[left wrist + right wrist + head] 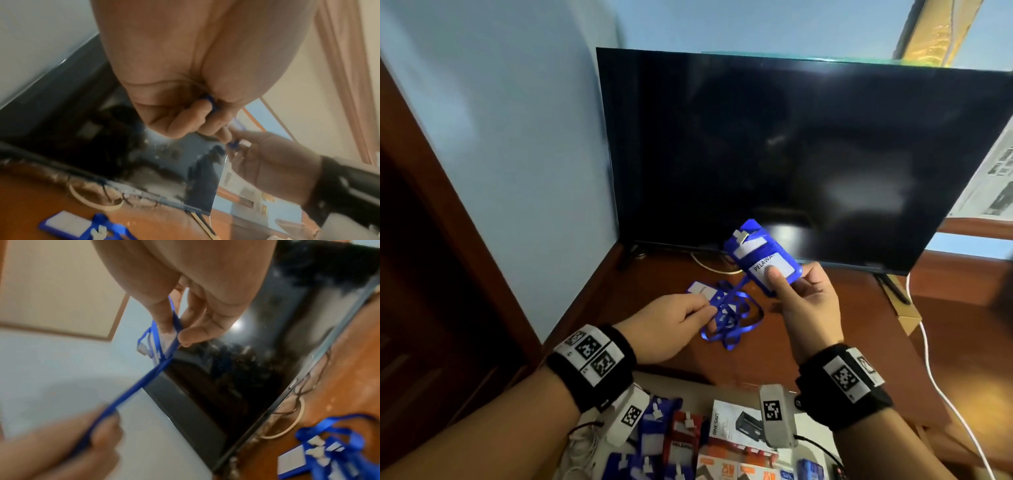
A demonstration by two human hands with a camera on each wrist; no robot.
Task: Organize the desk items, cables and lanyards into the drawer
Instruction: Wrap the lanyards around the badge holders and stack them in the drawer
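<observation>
Held badge holder: blue plastic badge holder (763, 258), flat and rectangular, lifted above the desk in front of the television; its white card insert reads "PELAWA", the rest hidden under the thumb; a small white clip sits at its upper end.
Right hand: right hand (806, 301) pinches the lower end of the holder, thumb flat on the card face, the other fingers curled behind it.
Strap: a flat blue ribbon strap (131, 391) runs taut from the holder down to the left hand.
Left hand: left hand (674, 323) has thumb and fingers closed on the strap, just above the pile on the desk.
Lanyard pile: a tangle of blue lanyard loops (732, 317) lies on the desk with a second blue holder and its white card (702, 290) at the far left of it.
Desk: glossy reddish-brown wooden desk (822, 342).
Television: black flat television (791, 154) with a dark glossy screen stands at the back of the desk, a white cable (941, 394) trailing down on the right.
Drawer: open drawer (674, 382) at the near edge holds blue and red badge holders (681, 435) and small printed boxes (736, 431).
</observation>
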